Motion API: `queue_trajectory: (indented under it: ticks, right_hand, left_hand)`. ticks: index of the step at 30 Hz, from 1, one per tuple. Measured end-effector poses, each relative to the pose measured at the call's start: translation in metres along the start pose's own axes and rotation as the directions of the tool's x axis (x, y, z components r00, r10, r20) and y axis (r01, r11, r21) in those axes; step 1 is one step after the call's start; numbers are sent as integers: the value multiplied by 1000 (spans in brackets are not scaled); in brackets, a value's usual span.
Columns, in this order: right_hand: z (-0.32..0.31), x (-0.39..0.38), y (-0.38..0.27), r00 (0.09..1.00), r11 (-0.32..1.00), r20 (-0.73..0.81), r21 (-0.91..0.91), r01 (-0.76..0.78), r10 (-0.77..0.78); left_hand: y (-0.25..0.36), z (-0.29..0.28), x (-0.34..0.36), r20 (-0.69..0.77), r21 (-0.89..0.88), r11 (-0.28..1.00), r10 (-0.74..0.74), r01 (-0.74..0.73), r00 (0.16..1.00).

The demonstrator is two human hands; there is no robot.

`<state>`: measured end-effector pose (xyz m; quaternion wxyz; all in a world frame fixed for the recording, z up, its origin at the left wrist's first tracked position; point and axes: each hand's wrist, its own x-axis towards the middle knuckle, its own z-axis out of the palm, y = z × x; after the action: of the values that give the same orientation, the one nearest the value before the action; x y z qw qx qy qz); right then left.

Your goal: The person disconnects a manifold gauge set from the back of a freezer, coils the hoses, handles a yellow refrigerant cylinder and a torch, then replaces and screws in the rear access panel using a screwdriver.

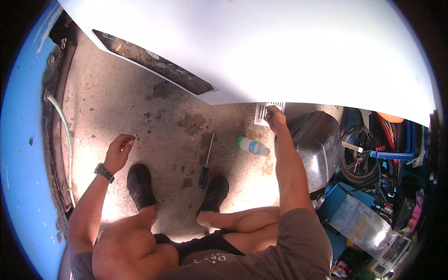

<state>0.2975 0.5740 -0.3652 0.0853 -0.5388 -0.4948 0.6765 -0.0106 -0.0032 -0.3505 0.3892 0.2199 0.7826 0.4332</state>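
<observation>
Vent grille: a small white slatted grille (pixel 267 112) sits at the lower edge of a large white panel (pixel 280 51), over the concrete floor (pixel 154 116) toward its far side.
Right hand: the right hand (pixel 275 117) reaches up to the grille, its grip pinched on the grille's lower corner; the panel's edge hides the fingertips in part.
Left hand: the left hand (pixel 119 150) hangs above the floor near its left edge, fingers loosely curled, grip narrow and holding nothing; a dark wristwatch (pixel 104 172) on the wrist.
Bottle: a clear plastic bottle with a green cap (pixel 252 146) lies on its side on the floor, just beside the right forearm.
Screwdriver: a screwdriver (pixel 206 163) with a dark handle lies on the floor between the bottle and the black shoes (pixel 140 185), its handle near the right shoe.
Metal tub: a grey metal tub (pixel 317 144) stands to the right of the forearm.
Hose: a pale hose (pixel 65 135) curves along the floor's left edge.
</observation>
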Motion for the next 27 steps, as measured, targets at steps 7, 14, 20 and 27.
queue_trajectory:
  ticks: [7, 14, 20, 27]
  right_hand:
    - [19, 2, 30, 940, 160, -14, -986, 43, -340]
    - [31, 3, 25, 950, 205, -208, -965, -161, -232]
    - [20, 7, 30, 933, 162, -234, -967, -195, -273]
    - [28, 9, 30, 932, 95, -165, -985, -142, -323]
  left_hand:
    - [-1, -1, -3, 9, 20, 1000, -17, 17, 1000]
    - [-13, -5, -8, 2, 24, 999, -44, 44, 999]
    - [-10, -3, -2, 3, 4, 1000, -23, 23, 1000]
    - [-5, -8, -6, -9, 47, 998, -53, 53, 999]
